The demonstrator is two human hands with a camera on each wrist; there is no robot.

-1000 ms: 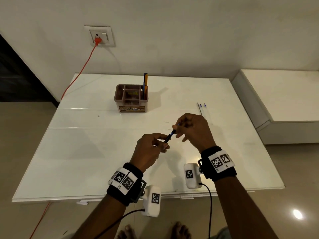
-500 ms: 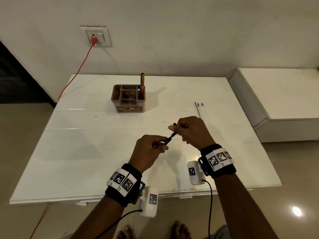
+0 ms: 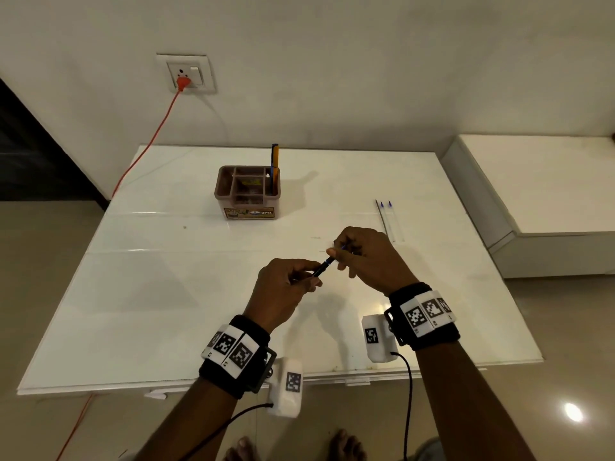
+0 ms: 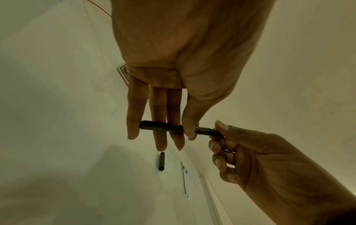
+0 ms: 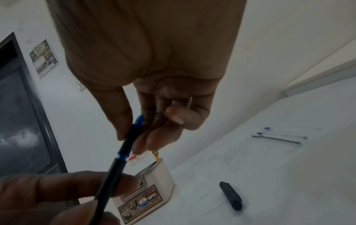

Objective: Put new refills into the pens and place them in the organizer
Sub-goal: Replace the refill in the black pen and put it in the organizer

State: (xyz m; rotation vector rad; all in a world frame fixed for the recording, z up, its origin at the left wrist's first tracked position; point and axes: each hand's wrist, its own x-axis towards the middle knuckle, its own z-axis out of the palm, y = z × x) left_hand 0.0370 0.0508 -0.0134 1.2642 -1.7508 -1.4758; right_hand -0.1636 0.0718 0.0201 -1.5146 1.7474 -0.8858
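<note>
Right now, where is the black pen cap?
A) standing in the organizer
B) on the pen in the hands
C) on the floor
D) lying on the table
D: the cap lies alone on the white table, apart from the pen held by both hands.

Open bench [image 3: 166, 311] lies left of and between the hands and the organizer [image 3: 248, 194]; obstacles: pen cap [image 5: 231, 196] near the organizer's front, three refills [image 3: 387, 219] lying far right.
</note>
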